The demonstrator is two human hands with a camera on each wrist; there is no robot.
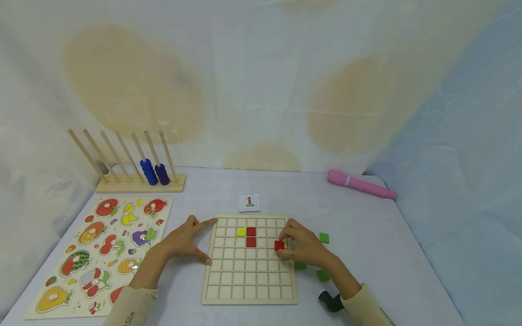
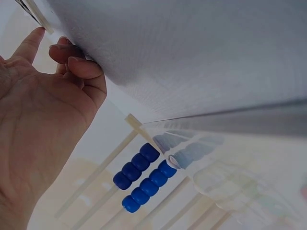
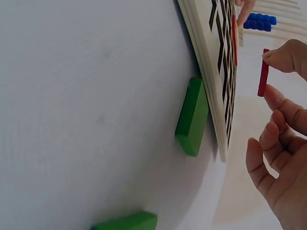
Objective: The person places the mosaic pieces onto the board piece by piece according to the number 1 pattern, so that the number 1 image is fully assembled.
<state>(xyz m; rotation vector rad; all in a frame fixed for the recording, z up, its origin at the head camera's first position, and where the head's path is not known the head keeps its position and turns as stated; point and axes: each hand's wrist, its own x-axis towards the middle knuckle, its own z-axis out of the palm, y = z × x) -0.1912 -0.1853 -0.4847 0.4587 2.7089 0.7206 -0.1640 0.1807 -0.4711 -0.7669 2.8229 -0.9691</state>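
My right hand pinches a thin red square tile between thumb and index finger, above the right side of a wooden grid board. Seen edge-on in the right wrist view, the red tile stands clear of the board. Two red tiles lie one above the other in the grid, with a yellow corner-cut tile left of the upper one. My left hand touches the board's left edge with spread thumb and index finger; its other fingers curl loosely in the left wrist view.
Green tiles lie right of the board. Behind it is a small pattern card. A fruit puzzle and a bead rack stand left. A pink pen-shaped object lies back right; a black object sits by the right sleeve.
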